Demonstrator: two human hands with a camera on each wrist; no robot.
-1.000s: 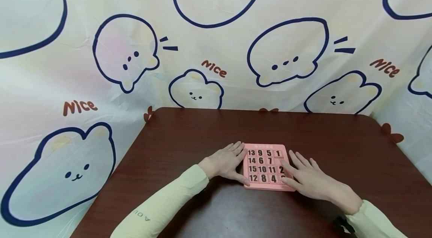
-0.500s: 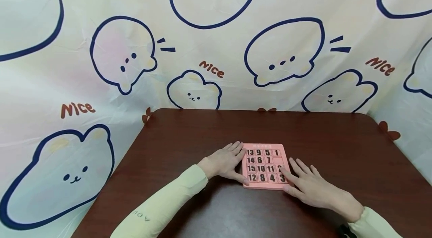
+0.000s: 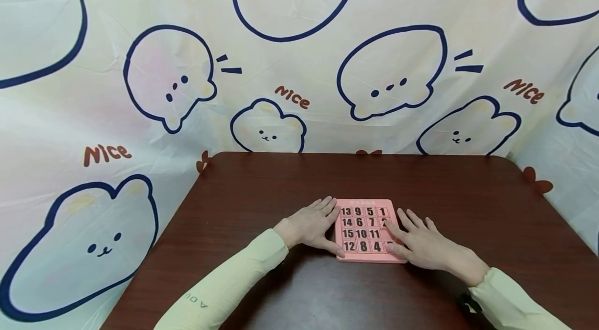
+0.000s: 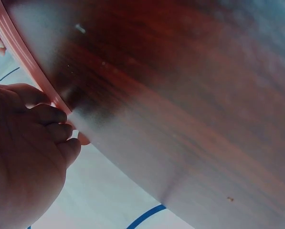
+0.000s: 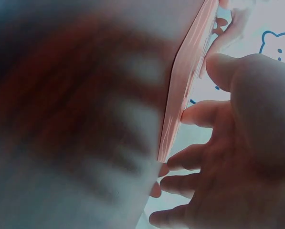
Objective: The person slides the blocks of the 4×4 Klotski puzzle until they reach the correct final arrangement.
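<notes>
- Nearest, a pale yellow-green fabric sleeve covers the left forearm, with dark lettering printed along it; a matching pale yellow-green fabric cuff covers the right forearm, and a small black object shows at its underside.
- The right hand reaches over the right side of the number board, its fingers loosely extended and spread, gripping nothing. The index fingertip lies over the last cell of the second row, the thumb over that of the bottom row.
- The left hand lies against the board's left edge, fingers relaxed and extended toward the upper left corner, thumb stretched to the lower left corner; it is not curled round the board.
- Between the hands, the flat pink rectangular plastic number board lies on the tabletop. Its rows read 13, 9, 5, 1; then 14, 6, 7 and a tile partly hidden by the index finger; then 15, 10, 11 beside a plain pink slot; then 12, 8, 4 and a mostly covered tile.
- The dark reddish-brown wood-grain tabletop stretches beyond, with rounded far corners.
- Farthest, a pale cloth backdrop carries navy-outlined animal faces and the word "Nice" in brown-red.
</notes>
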